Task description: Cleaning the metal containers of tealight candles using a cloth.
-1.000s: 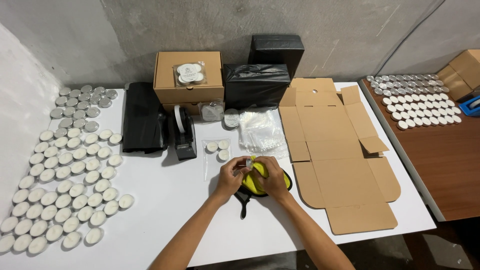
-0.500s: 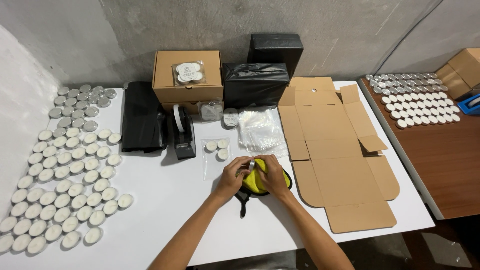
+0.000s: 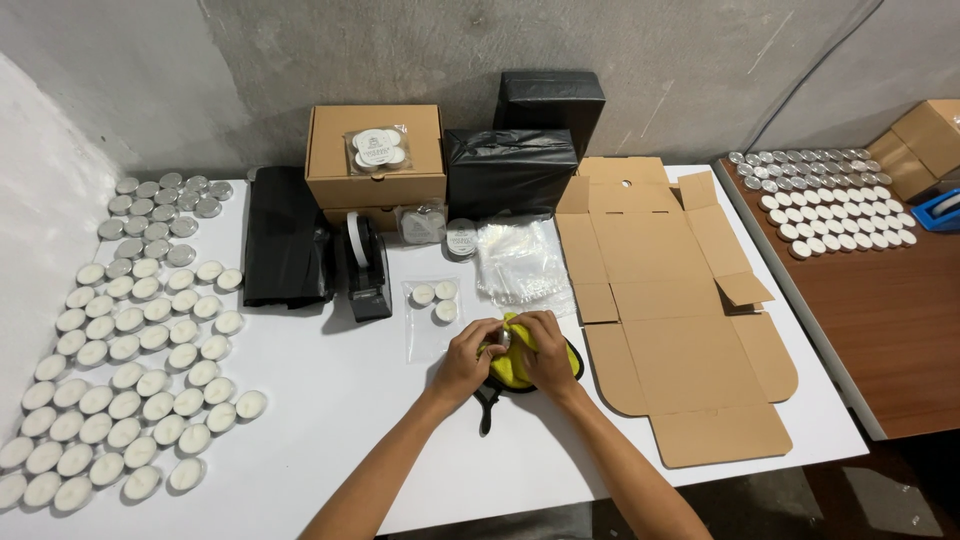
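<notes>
While both forearms angle inward, the left hand (image 3: pixel 466 352) pinches a small tealight (image 3: pixel 503 338). The right hand (image 3: pixel 548 345) presses a yellow cloth (image 3: pixel 520 358) against it, fingers curled; a bag of tealights (image 3: pixel 432 305) lies just beyond the left hand

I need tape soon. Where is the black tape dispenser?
Head view: the tape dispenser stands left of centre, between the black bag and the clear pouch of tealights.

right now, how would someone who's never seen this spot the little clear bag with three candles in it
Start at the white table and find the black tape dispenser near its middle. Just right of it lies a clear plastic bag, above the left hand. It holds three white tealights, while the many tealights on the table's left side sit loose in rows.
</notes>
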